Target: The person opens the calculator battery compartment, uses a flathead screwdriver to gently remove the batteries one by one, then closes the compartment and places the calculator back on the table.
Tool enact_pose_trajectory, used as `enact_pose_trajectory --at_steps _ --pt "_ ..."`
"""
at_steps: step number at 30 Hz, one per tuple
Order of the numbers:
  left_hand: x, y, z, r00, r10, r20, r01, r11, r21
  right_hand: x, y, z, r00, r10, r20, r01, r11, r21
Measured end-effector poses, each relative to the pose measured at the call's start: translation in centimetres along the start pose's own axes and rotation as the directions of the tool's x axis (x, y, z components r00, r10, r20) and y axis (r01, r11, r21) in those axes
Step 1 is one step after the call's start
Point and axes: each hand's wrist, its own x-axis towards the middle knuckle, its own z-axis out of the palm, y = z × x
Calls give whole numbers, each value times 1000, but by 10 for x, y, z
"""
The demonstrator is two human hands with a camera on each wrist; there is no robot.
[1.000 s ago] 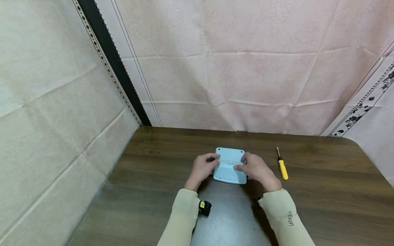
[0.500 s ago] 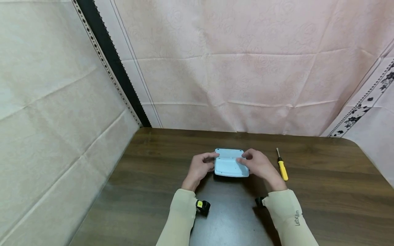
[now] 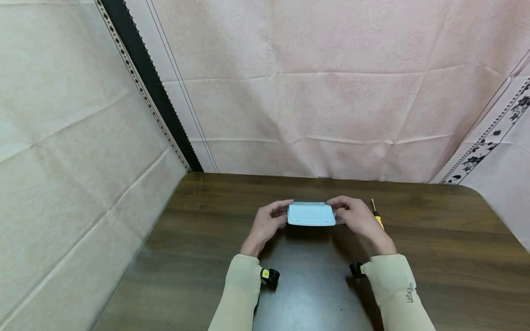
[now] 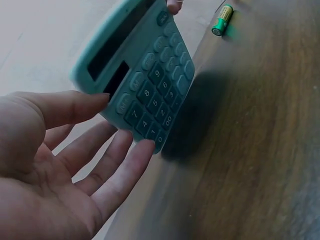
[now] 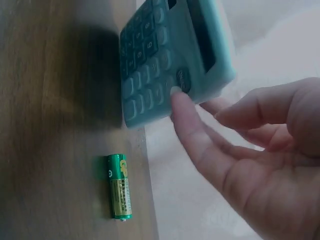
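Note:
A light blue calculator [image 3: 311, 215] is held tilted up between both hands over the brown table, its smooth back towards the head camera. Its keys and dark display strips show in the left wrist view, where the calculator [image 4: 150, 85] casts a shadow on the wood. My left hand [image 3: 269, 224] grips one side, thumb by the display and other fingertips at the number keys. On the opposite side my right hand [image 3: 361, 221] pinches the corner; one fingertip lies on a key of the calculator [image 5: 165, 65] in the right wrist view.
A green and gold battery [image 5: 120, 187] lies on the table [image 3: 207, 257] near the right hand; another view shows a battery [image 4: 222, 20] beyond the calculator. Partly behind the right hand is a yellow-handled screwdriver [image 3: 377, 215]. Pale cloth [image 3: 331, 92] hangs behind the table.
The calculator has tipped from lying back-up to a steep tilt, its near edge rising. My right hand has shifted right and now covers part of the screwdriver handle.

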Motion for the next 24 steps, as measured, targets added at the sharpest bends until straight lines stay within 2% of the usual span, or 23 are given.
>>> enact_pose_trajectory --at_steps 3,7,16,24 --pt "-1 1 -2 1000 13 -6 -13 1000 21 0 3 -2 998 -54 -18 53 998 -40" --pt "-1 2 -2 1000 24 -12 -23 999 27 -1 6 -3 997 -75 -30 72 993 -94" --pt "-1 3 -1 995 88 -38 -87 996 21 1 10 -3 991 -121 -65 113 987 -117" --pt "0 4 1 995 90 -51 -89 996 16 3 10 -2 986 -137 -91 125 985 -118"
